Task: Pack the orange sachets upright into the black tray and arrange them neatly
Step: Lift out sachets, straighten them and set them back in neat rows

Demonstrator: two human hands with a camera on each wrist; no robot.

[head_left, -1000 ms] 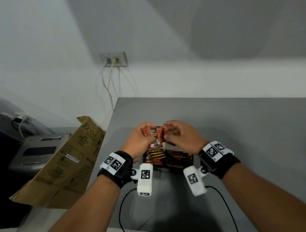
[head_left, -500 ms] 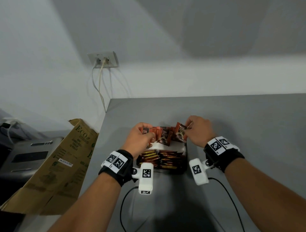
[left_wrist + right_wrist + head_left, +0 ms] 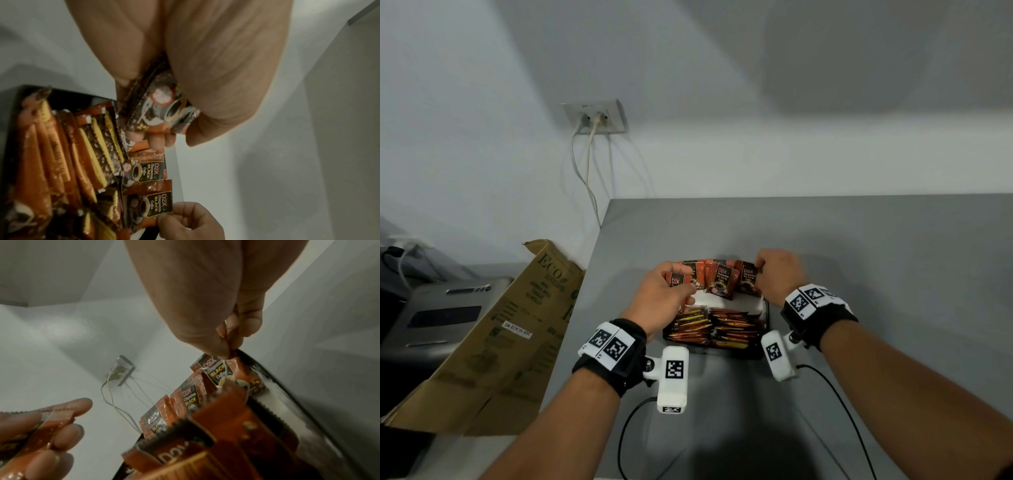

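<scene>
Seemingly, right hand (image 3: 777, 274) pinches sachet (image 3: 748, 275); left hand (image 3: 664, 294) grips another.

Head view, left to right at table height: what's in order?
Grey machine → cardboard box → left hand gripping a sachet → standing sachet in the black tray → right hand, pinching the rightmost standing sachet.

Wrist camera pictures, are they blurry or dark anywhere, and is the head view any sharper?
Left wrist view: palm and gripped sachet soft, tray's near rows dim. Right wrist view: nearest sachets badly blurred. Head view: sharper, evenly lit, a broad shadow on the wall.
</scene>
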